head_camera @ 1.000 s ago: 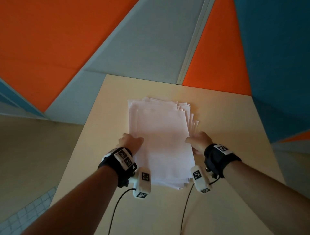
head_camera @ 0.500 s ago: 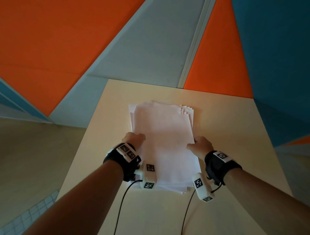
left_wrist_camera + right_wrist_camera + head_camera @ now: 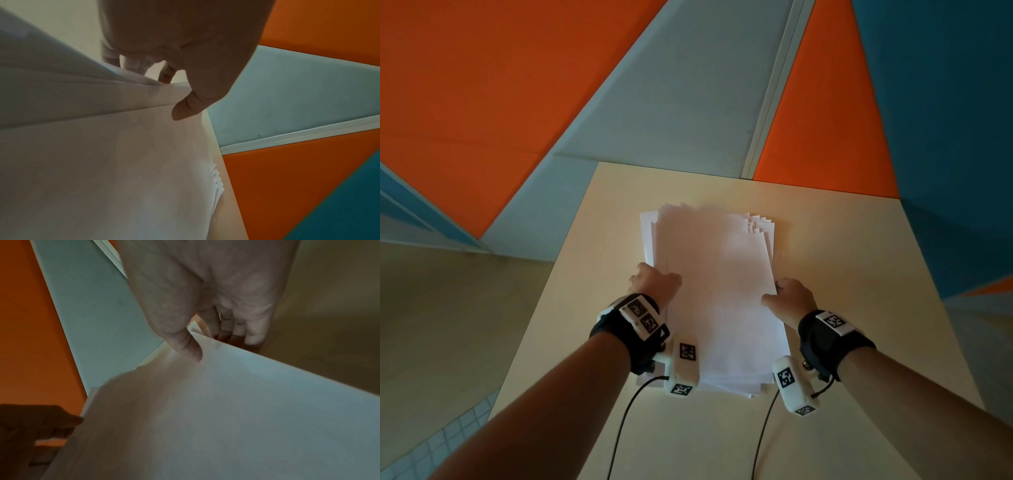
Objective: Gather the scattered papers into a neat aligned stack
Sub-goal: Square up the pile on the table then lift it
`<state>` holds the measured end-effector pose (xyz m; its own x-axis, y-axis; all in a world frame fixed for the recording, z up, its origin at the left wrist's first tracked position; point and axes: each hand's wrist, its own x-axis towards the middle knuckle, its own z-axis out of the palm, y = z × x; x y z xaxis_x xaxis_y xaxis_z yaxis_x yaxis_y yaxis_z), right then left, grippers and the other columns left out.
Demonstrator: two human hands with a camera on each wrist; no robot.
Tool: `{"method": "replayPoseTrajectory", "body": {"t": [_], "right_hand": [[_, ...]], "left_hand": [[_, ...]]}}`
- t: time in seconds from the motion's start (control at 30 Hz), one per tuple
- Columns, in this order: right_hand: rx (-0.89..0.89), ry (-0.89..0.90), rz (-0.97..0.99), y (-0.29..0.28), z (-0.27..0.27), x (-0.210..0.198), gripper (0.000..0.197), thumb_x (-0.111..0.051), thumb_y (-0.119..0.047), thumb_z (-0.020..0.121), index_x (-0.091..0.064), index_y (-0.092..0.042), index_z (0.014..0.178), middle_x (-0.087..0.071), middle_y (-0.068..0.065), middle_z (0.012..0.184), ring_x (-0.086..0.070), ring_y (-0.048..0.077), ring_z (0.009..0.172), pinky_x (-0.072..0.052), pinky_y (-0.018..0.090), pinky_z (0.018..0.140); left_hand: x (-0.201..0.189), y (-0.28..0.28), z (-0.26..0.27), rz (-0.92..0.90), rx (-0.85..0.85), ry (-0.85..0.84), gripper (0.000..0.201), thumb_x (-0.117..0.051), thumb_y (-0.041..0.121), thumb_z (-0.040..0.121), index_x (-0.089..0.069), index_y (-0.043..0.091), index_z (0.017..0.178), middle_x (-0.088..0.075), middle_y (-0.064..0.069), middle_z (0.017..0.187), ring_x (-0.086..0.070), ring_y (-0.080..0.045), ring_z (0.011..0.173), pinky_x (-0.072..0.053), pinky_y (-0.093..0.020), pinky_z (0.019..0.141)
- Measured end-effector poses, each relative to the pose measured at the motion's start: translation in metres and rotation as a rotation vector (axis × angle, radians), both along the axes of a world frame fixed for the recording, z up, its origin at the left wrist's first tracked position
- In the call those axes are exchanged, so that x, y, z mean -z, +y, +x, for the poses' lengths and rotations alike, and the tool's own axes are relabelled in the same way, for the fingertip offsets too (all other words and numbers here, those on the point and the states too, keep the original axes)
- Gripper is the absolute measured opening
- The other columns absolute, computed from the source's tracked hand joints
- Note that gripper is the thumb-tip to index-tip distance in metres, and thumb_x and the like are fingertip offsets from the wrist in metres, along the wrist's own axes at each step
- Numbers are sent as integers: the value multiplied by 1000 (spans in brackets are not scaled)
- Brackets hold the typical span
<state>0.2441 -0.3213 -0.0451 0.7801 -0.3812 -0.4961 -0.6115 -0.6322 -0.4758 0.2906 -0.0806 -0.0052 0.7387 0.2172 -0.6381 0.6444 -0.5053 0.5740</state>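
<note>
The papers [image 3: 714, 294] lie piled mid-desk [image 3: 852, 260], each long side pinched thumb-over, fingers-under in the grip of the left hand [image 3: 654, 282] and right hand [image 3: 789, 298]; squaring should proceed by even inward pressure (far corners remain fanned), then tapping edges flush.

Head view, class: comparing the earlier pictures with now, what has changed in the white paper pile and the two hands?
The white paper pile is squeezed narrower: fewer sheet edges fan out at its far right. The left hand and right hand still grip its long sides, thumbs on top. The pile remains on the beige table, not fully squared.
</note>
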Motion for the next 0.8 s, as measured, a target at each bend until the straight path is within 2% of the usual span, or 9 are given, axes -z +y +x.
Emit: {"method": "replayPoseTrajectory", "body": {"t": [0.1, 0.17, 0.3, 0.43, 0.5, 0.57, 0.63, 0.7, 0.8], "right_hand": [[-1, -9, -11, 0, 1, 1, 41, -60, -18, 80, -24, -24, 62, -30, -5, 64, -35, 16, 60, -21, 26, 49], [3, -13, -7, 0, 0, 2, 39, -60, -19, 80, -25, -23, 62, -31, -5, 64, -35, 15, 60, -22, 25, 50], [-1, 2, 12, -3, 0, 3, 29, -60, -21, 78, -33, -21, 67, -37, -5, 67, -44, 22, 74, -26, 24, 51], [-11, -6, 17, -4, 0, 4, 37, -59, -21, 79, -26, -26, 64, -34, -6, 67, -43, 22, 76, -25, 24, 51], [-19, -10, 23, -4, -1, 4, 30, -60, -22, 78, -33, -24, 65, -39, -5, 68, -46, 24, 78, -28, 24, 51], [-22, -16, 31, -5, -1, 4, 15, -60, -22, 79, -48, -15, 75, -47, -2, 73, -50, 25, 79, -32, 25, 54], [-20, -28, 52, -6, -4, 5, 15, -61, -22, 79, -53, -10, 85, -51, 0, 78, -52, 24, 80, -35, 26, 57], [-19, -32, 65, -6, -5, 5, 19, -61, -22, 78, -56, -8, 89, -52, 0, 81, -51, 23, 80, -37, 27, 61], [-22, -37, 90, -8, -7, 7, 29, -63, -24, 76, -63, -8, 100, -66, 5, 93, -61, 27, 89, -47, 33, 75]], "left_hand": [[1, -6, 0, -63, -30, -19, 55, -59, 22, 85, -33, 3, 131, -48, -13, 112, -49, -28, 94, -45, -36, 77], [2, -6, 1, -81, -58, -41, 52, -59, 21, 86, -35, 2, 129, -47, -10, 106, -49, -26, 91, -43, -35, 74], [7, 0, 1, -89, -71, -87, 42, -63, 25, 81, -45, 7, 115, -55, -12, 106, -52, -26, 87, -45, -36, 71], [11, 7, 5, -135, -138, -106, 43, -69, 22, 74, -51, 8, 111, -57, -14, 109, -53, -27, 87, -50, -39, 77], [12, 13, 7, -180, -188, -103, 53, -72, 17, 74, -46, 5, 119, -55, -13, 111, -52, -27, 89, -47, -38, 74], [14, 19, 8, -237, -217, -86, 65, -75, 17, 75, -40, 4, 129, -50, -10, 114, -52, -30, 101, -46, -39, 82], [13, 21, 7, -314, -154, -53, 59, -77, 14, 76, -51, 3, 127, -59, -12, 117, -59, -33, 107, -49, -43, 92], [12, 22, 4, -406, -54, -33, 45, -77, 4, 74, -64, 4, 116, -69, -18, 112, -66, -36, 102, -51, -50, 96], [15, 23, -2, -519, 19, -47, 55, -72, -8, 75, -58, 11, 126, -68, -18, 116, -66, -37, 105, -49, -56, 96]]}}
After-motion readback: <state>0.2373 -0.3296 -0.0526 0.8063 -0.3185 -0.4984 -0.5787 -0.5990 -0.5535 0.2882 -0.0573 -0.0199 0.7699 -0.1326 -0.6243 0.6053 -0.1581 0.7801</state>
